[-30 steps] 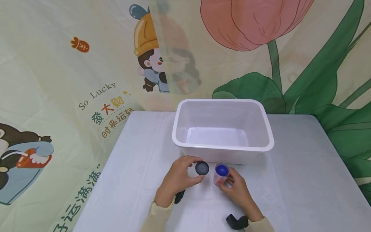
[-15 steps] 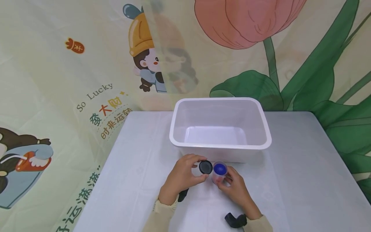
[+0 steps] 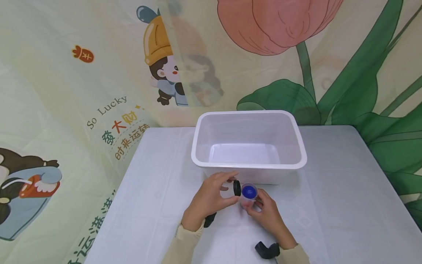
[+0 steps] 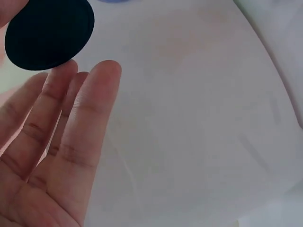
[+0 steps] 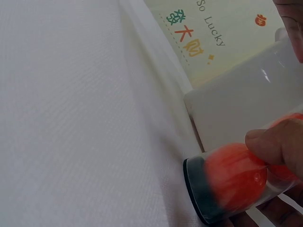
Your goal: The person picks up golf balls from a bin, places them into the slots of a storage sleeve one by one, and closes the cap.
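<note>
A round black lid (image 3: 237, 188) is pinched on edge by the fingers and thumb of my left hand (image 3: 209, 196); in the left wrist view the lid (image 4: 49, 33) shows as a dark disc at the fingertips. Right beside it, my right hand (image 3: 268, 212) grips a clear plastic tube (image 3: 245, 204), its open top facing up. A blue ball (image 3: 249, 191) sits at the mouth of the tube. Lower down in the tube are orange-red balls (image 5: 234, 175), seen in the right wrist view, above a dark base (image 5: 201, 191).
Behind both hands stands a large white plastic tub (image 3: 248, 166) on a table with a white cloth (image 3: 158, 190). A printed curtain (image 3: 108, 55) hangs past the table's far edge. Black wrist devices (image 3: 267, 250) are worn on both wrists.
My left hand has brought the lid rightward to the tube's rim and turned it from face-on to edge-on. The right hand keeps its grip on the tube; the view has shifted slightly.
</note>
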`<state>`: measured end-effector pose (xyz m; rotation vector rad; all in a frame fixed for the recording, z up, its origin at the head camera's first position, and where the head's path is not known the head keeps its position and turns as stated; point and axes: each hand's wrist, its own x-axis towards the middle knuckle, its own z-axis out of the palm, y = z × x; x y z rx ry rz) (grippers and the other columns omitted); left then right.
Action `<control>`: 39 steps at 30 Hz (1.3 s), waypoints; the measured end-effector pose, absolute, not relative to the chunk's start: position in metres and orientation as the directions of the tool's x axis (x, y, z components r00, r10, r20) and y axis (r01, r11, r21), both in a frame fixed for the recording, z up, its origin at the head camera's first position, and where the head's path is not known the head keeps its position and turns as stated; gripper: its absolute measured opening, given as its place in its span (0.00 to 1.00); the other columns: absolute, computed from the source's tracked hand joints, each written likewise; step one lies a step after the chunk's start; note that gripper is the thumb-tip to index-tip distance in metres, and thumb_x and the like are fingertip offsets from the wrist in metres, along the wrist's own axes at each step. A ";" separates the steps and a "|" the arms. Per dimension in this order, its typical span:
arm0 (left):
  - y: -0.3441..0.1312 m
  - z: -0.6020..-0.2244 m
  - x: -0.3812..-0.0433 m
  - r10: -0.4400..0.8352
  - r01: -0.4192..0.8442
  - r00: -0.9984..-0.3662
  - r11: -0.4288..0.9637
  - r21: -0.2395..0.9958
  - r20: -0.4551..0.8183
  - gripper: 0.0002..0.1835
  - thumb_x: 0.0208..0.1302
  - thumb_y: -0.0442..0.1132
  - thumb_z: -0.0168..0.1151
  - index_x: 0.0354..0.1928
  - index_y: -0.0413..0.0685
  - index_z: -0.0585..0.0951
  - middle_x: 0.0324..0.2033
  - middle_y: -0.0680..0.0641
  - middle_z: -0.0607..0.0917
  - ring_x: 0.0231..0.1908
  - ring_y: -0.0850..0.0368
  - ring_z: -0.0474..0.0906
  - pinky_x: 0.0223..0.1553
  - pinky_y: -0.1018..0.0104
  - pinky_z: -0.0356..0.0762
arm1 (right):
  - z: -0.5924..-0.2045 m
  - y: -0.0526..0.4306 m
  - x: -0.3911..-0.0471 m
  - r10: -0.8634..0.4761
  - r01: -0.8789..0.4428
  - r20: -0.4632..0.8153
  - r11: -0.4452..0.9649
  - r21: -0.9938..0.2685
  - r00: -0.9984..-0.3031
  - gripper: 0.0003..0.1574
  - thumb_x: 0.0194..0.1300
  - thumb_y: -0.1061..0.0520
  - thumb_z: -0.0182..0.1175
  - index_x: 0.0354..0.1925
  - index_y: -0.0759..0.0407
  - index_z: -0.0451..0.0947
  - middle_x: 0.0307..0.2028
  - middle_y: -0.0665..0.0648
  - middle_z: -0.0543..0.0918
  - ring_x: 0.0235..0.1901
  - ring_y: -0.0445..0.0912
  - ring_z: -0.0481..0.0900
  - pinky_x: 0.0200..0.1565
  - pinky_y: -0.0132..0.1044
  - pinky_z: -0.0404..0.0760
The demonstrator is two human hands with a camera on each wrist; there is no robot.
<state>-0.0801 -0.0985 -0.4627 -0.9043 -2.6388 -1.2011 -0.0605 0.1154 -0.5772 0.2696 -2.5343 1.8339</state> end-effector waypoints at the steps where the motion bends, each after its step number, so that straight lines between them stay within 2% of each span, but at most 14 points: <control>1: -0.097 -0.462 -0.081 0.477 0.552 -0.820 0.512 0.658 0.317 0.38 0.52 0.39 0.79 0.66 0.46 0.74 0.52 0.48 0.83 0.53 0.57 0.79 0.44 0.74 0.82 | -0.577 0.116 -0.060 -0.137 -0.144 0.107 0.302 -0.942 -0.985 0.37 0.47 0.71 0.76 0.56 0.60 0.77 0.51 0.59 0.80 0.55 0.59 0.80 0.54 0.44 0.81; 8: -0.083 -0.465 -0.085 0.521 0.554 -0.798 0.440 0.706 0.302 0.32 0.51 0.41 0.79 0.59 0.44 0.78 0.54 0.50 0.82 0.54 0.61 0.78 0.49 0.69 0.82 | -0.579 0.117 -0.060 -0.144 -0.218 0.182 0.296 -0.930 -0.973 0.36 0.47 0.70 0.76 0.55 0.60 0.77 0.49 0.58 0.80 0.52 0.58 0.82 0.51 0.41 0.82; 14: -0.073 -0.468 -0.087 0.550 0.636 -0.754 0.474 0.609 0.359 0.28 0.52 0.46 0.79 0.55 0.46 0.81 0.50 0.52 0.84 0.52 0.62 0.79 0.54 0.74 0.75 | -0.581 0.118 -0.060 -0.162 -0.288 0.252 0.272 -0.918 -0.954 0.35 0.48 0.72 0.75 0.55 0.62 0.77 0.49 0.59 0.80 0.52 0.58 0.82 0.51 0.39 0.82; 18: -0.070 -0.471 -0.089 0.558 0.666 -0.734 0.475 0.575 0.389 0.28 0.52 0.46 0.78 0.55 0.47 0.81 0.50 0.53 0.85 0.54 0.62 0.79 0.58 0.73 0.72 | -0.581 0.118 -0.060 -0.169 -0.267 0.227 0.271 -0.925 -0.959 0.33 0.49 0.71 0.75 0.55 0.61 0.76 0.49 0.58 0.79 0.53 0.57 0.81 0.52 0.38 0.81; 22: -0.067 -0.475 -0.091 0.558 0.671 -0.727 0.452 0.588 0.401 0.29 0.50 0.46 0.80 0.55 0.47 0.81 0.50 0.54 0.85 0.53 0.62 0.79 0.58 0.73 0.73 | -0.581 0.118 -0.059 -0.174 -0.247 0.204 0.277 -0.929 -0.963 0.35 0.49 0.70 0.75 0.55 0.60 0.76 0.50 0.57 0.79 0.55 0.56 0.80 0.53 0.37 0.80; 31: -0.068 -0.482 -0.093 0.545 0.673 -0.725 0.426 0.605 0.422 0.33 0.46 0.48 0.81 0.56 0.47 0.81 0.52 0.54 0.84 0.56 0.62 0.77 0.60 0.71 0.71 | -0.581 0.121 -0.060 -0.182 -0.278 0.230 0.308 -0.910 -0.956 0.36 0.49 0.69 0.76 0.56 0.60 0.76 0.50 0.56 0.79 0.55 0.56 0.80 0.53 0.39 0.81; 35: -0.073 -0.492 -0.089 0.505 0.756 -0.652 0.372 0.538 0.566 0.30 0.47 0.47 0.81 0.53 0.48 0.83 0.53 0.51 0.83 0.56 0.60 0.78 0.60 0.70 0.73 | -0.573 0.127 -0.057 -0.216 -0.272 0.201 0.378 -0.885 -0.955 0.39 0.51 0.64 0.77 0.61 0.60 0.73 0.54 0.57 0.78 0.58 0.57 0.78 0.56 0.42 0.78; 39: -0.076 -0.503 -0.085 0.430 0.852 -0.522 0.303 0.427 0.737 0.16 0.54 0.42 0.77 0.44 0.47 0.86 0.47 0.48 0.86 0.51 0.55 0.81 0.55 0.67 0.78 | -0.557 0.138 -0.055 -0.245 -0.288 0.191 0.468 -0.835 -0.950 0.40 0.53 0.66 0.74 0.63 0.62 0.70 0.57 0.59 0.77 0.60 0.57 0.77 0.58 0.48 0.77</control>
